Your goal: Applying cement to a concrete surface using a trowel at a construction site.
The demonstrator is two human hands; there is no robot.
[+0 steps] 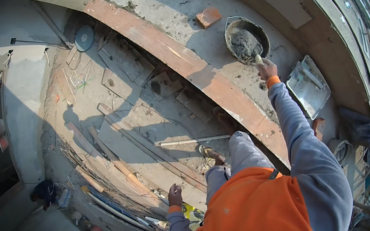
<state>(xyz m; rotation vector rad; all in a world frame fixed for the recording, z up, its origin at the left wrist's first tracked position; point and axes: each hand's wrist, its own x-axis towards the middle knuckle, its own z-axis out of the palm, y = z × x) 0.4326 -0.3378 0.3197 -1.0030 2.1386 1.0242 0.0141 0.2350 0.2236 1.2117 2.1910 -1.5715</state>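
Note:
My right arm reaches forward over a raised ledge. At its end, my right hand (267, 69) is closed around a pale, rounded handle (258, 59) at the near rim of a black mortar pan (264, 36). Whatever blade or head the handle has is hidden. Grey wet mortar (244, 43) fills much of the pan, and a wire bail stands at its far side. Low beside my body hangs my left hand (175, 196), fingers curled in with nothing visible in them. It is nearest to the planks on the lower floor.
A reddish brick (209, 16) lies beyond the pan. Right of my hand rests a mortar-stained metal tray (309, 87). A long plank edge (174, 53) borders a drop to the floor with boards (126, 145) and rods. Two people (46, 193) are far below left.

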